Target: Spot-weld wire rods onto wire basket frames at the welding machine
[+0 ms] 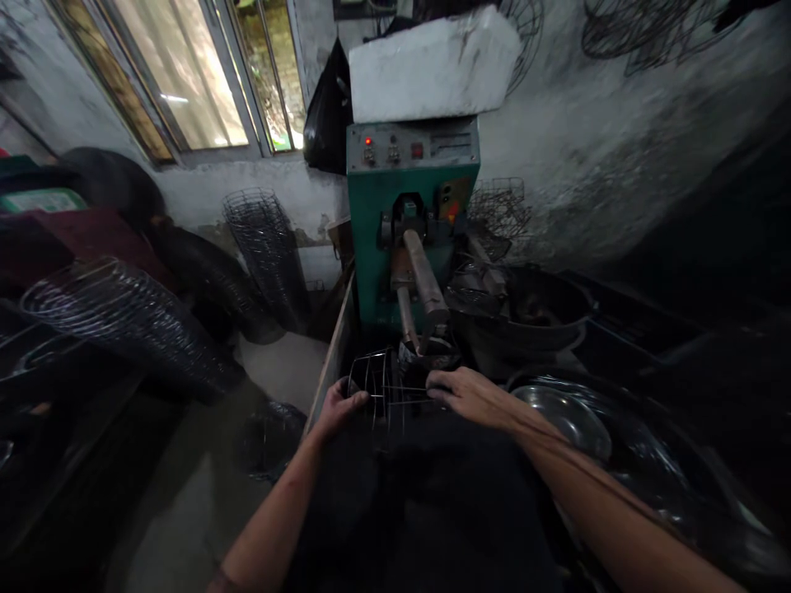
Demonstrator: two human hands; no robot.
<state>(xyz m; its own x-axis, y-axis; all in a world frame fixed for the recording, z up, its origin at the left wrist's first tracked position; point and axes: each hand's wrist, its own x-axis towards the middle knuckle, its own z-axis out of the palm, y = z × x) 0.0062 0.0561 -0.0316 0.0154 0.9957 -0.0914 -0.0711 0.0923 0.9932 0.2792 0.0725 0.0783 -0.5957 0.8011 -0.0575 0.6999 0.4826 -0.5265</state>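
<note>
Just below the arms of a green spot-welding machine (376, 214), my left hand (342, 408) grips the left side of a small round wire frame (371, 371). Its thumb lies over the wire and its other fingers are partly hidden behind. My right hand (454, 389) is closed on thin straight metal wires (408, 402) that reach left across the frame. Whether those wires touch the frame I cannot tell. The machine's two arms (426, 276) jut toward me above both hands, and a red light glows on its panel.
Tall stacks of wire frames (124, 321) stand at the left, with another stack (263, 239) by the wall. A board (330, 354) edges my left side. To the right are a dark tub (544, 329) and a shiny metal bowl (568, 420). White foam (432, 66) tops the machine.
</note>
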